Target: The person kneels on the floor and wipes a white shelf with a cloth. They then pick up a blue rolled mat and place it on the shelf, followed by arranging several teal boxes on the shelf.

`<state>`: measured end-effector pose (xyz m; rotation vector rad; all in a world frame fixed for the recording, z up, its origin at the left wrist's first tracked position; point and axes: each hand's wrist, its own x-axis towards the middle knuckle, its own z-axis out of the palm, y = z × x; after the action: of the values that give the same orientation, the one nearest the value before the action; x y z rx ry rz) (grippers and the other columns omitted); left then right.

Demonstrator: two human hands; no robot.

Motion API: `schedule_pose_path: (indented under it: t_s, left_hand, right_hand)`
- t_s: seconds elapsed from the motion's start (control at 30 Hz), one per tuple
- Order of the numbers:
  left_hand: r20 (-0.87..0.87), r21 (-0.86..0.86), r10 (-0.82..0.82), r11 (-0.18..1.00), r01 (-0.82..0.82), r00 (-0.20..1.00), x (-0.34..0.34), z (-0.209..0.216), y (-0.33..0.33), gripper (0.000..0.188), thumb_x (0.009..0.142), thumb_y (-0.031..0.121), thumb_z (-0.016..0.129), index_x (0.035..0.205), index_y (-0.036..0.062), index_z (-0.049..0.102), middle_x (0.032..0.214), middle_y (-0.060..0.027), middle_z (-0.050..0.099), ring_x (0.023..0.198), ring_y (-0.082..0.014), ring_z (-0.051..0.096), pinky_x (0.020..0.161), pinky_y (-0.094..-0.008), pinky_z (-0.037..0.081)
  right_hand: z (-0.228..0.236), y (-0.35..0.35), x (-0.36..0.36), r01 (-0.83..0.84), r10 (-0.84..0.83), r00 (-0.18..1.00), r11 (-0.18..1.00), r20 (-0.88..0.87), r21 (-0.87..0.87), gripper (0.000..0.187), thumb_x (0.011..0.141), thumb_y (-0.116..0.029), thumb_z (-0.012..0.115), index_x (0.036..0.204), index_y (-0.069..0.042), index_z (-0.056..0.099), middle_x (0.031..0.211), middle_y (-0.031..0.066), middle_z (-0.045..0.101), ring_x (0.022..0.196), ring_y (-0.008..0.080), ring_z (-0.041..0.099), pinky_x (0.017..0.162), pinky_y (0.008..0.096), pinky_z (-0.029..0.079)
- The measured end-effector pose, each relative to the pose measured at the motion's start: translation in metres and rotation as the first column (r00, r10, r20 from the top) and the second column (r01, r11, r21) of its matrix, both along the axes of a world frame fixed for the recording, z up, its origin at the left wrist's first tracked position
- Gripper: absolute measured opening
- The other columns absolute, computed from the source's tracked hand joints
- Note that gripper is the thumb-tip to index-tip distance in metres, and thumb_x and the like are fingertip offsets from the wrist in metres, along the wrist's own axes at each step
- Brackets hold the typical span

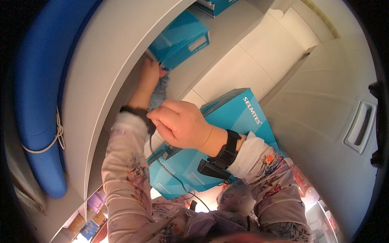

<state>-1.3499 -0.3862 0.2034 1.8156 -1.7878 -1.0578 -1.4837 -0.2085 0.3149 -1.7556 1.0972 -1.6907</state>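
Observation:
My left hand (150,72) reaches into a grey shelf space, at the near lower edge of a teal box (178,38). Its fingers are partly hidden and blurred, so its grip does not show. A grey-blue cloth (159,95) lies just beside and below that hand. My right hand (178,123) is closed, thumb and fingers pressed together, in front of my left wrist. Anything inside it is hidden. Both wrists wear black bands, and a thin black cable runs down from the left one.
Below my right forearm stand large teal boxes (239,115) on the pale tiled floor (243,60). Another teal box (216,6) sits farther along the shelf (233,28). A long blue padded roll (40,109) tied with cord is at left. A grey panel with a recessed handle (360,126) stands at right.

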Motion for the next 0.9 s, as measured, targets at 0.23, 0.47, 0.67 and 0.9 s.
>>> schedule_pose_path:
  t_s: [0.23, 0.47, 0.67, 0.9]
  left_hand:
    - [-0.27, 0.361, 0.119, 0.932, -0.014, 0.956, 0.045, 0.043, 0.055, 0.03, 0.086, 0.019, 0.047, 0.103, -0.006, 0.05, 0.089, -0.0156, 0.062, 0.07, -0.0191, 0.064, 0.059, -0.0269, 0.054]
    - [-0.232, 0.365, 0.027, 0.929, 0.061, 0.972, 0.044, 0.041, 0.033, 0.031, 0.087, 0.018, 0.043, 0.11, -0.0028, 0.049, 0.085, -0.0123, 0.064, 0.061, -0.0182, 0.063, 0.049, -0.024, 0.049]
    - [-0.262, 0.304, -0.065, 0.941, 0.146, 0.963, 0.043, 0.041, 0.033, 0.028, 0.089, 0.016, 0.039, 0.107, -0.0017, 0.051, 0.082, -0.0113, 0.063, 0.059, -0.0174, 0.062, 0.049, -0.0245, 0.047]
    - [-0.292, 0.273, -0.194, 0.921, 0.277, 0.936, -0.001, 0.042, 0.04, 0.024, 0.088, 0.01, 0.037, 0.101, -0.0015, 0.054, 0.077, -0.0115, 0.062, 0.059, -0.0163, 0.059, 0.052, -0.0268, 0.048]
  right_hand:
    - [0.0, 0.001, 0.002, 0.009, -0.009, 1.0, 0.999, -0.013, -0.038, 0.014, 0.072, -0.005, 0.063, 0.086, -0.009, 0.061, 0.07, 0.0054, 0.051, 0.056, 0.0241, 0.053, 0.048, 0.033, 0.044]
    - [-0.002, 0.005, 0.003, -0.014, 0.011, 0.999, 0.998, -0.053, -0.059, 0.015, 0.072, -0.008, 0.064, 0.087, -0.009, 0.062, 0.07, 0.0049, 0.049, 0.056, 0.0234, 0.052, 0.049, 0.0336, 0.043]
    - [-0.002, 0.007, 0.004, -0.065, 0.06, 0.994, 0.996, -0.087, -0.059, 0.019, 0.071, -0.008, 0.063, 0.09, -0.009, 0.061, 0.073, 0.0057, 0.049, 0.061, 0.0239, 0.054, 0.053, 0.0344, 0.044]
    - [-0.005, 0.007, 0.005, -0.072, 0.066, 0.993, 0.996, -0.095, -0.058, 0.02, 0.07, -0.01, 0.063, 0.09, -0.008, 0.059, 0.073, 0.0059, 0.048, 0.064, 0.0243, 0.054, 0.054, 0.035, 0.044]
